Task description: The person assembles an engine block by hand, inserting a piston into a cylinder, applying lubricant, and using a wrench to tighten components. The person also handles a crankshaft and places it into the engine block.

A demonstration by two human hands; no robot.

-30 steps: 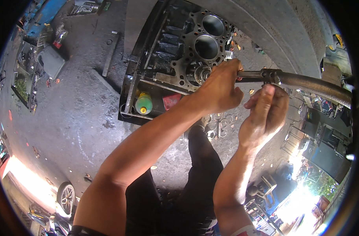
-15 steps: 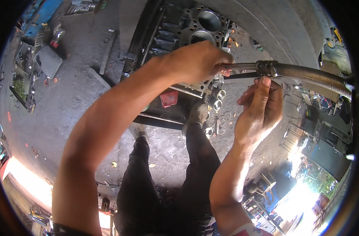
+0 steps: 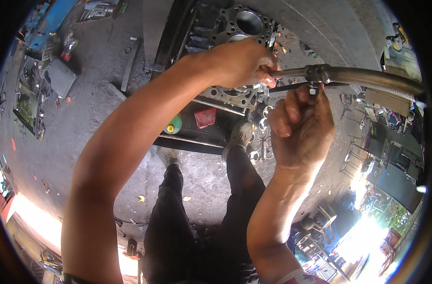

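Observation:
A thick curved metal pipe [image 3: 372, 77] comes in from the right and ends at a metal clamp [image 3: 316, 73]. From the clamp a thinner metal rod [image 3: 289, 73] runs left into my left hand [image 3: 242, 64], whose fingers are closed round its end. Just below the clamp, a bolt [image 3: 313, 89] with a bright hexagonal end sits upright between the thumb and forefinger of my right hand [image 3: 303, 130]. Its other fingers are curled. The bolt's upper end meets the clamp's underside; how far it goes in is hidden. Behind them passes a dark bar [image 3: 289, 87].
Under my left arm lies an engine block [image 3: 228, 99] with round bores, on a dark stand [image 3: 197, 140]. A red piece [image 3: 205, 118] and a green bottle [image 3: 174, 124] rest there. Several metal rings [image 3: 256, 144] lie on the floor by my right foot.
My right hand has turned and shifted slightly left, its fingers now curled and the bolt showing under the clamp. The rod, clamp and pipe have moved slightly; my left hand still grips the rod.

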